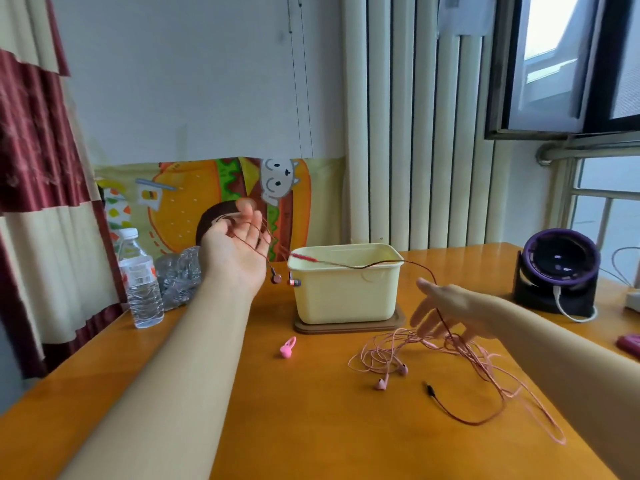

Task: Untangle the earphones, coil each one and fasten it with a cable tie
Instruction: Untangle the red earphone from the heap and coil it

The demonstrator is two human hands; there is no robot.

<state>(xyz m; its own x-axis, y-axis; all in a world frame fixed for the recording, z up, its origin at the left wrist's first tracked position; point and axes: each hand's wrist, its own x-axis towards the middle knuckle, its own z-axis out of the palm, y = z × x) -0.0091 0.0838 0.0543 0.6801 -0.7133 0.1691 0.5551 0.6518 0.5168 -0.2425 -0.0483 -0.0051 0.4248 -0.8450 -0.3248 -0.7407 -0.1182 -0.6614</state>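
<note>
1. Left hand (239,251), raised, fingers relaxed, carries looped thin dark red earphone cable (360,267).
2. Right hand (446,313), fingers spread, over tangled pink earphones (401,369), near right.
3. Pulling red could tighten their crossing.

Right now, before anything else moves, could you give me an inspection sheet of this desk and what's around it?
Surface: glossy orange table.
Job's things: dark red earphones, buds hanging below the left hand; pink earphones tangled on the table; pink cable tie lying loose.
Clutter: yellow tub, water bottle, crushed bottle, purple fan.
Hands: left hand raised, palm up, red cable draped over its fingers; right hand spread, cable crossing it.
Cables: red cable spans the tub rim, ending at a plug on the table; white cable at the fan.
Surroundings: radiator, window, curtain.
</note>
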